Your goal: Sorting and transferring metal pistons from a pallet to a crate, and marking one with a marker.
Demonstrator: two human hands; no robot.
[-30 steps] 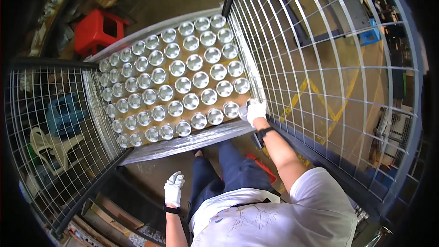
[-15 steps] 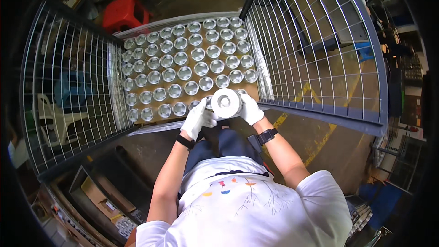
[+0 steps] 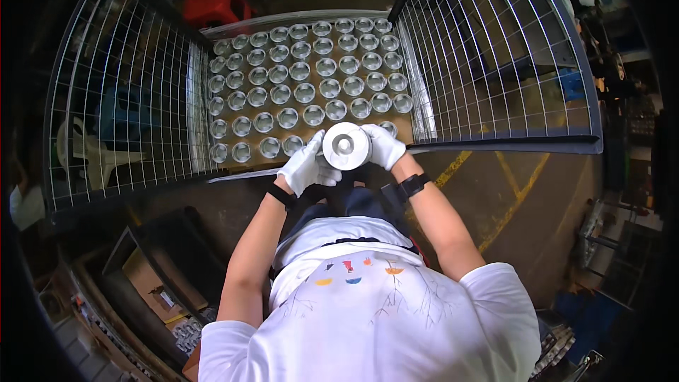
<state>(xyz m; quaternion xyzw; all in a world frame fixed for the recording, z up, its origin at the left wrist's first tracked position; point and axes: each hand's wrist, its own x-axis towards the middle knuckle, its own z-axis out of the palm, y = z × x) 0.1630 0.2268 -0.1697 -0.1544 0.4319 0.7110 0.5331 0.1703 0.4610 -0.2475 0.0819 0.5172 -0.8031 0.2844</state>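
Observation:
A round silvery piston (image 3: 347, 146), its face turned up with a ring-shaped hollow around a central bump, is held between my two hands in front of the cage's near edge. My right hand (image 3: 386, 147), in a white glove, grips its right side. From the left, my white-gloved left hand (image 3: 306, 167) is closed about its other side, thumb along the rim and fingers partly below it. Beyond them, several rows of similar round metal pieces (image 3: 304, 93) stand on a brown board (image 3: 309, 131) in the cage. My hands hide part of the nearest row.
Wire mesh panels flank the board, a left panel (image 3: 127, 92) and a right panel (image 3: 495, 49). A red stool (image 3: 216, 1) stands behind the cage, a pale chair (image 3: 92, 152) beyond the left mesh. Yellow lines (image 3: 513, 198) mark the floor at right. An open box (image 3: 152, 286) sits lower left.
The piston has tilted slightly, so its central hollow shows differently, and my left hand has closed in nearer to it. The cage has shifted up and right in view.

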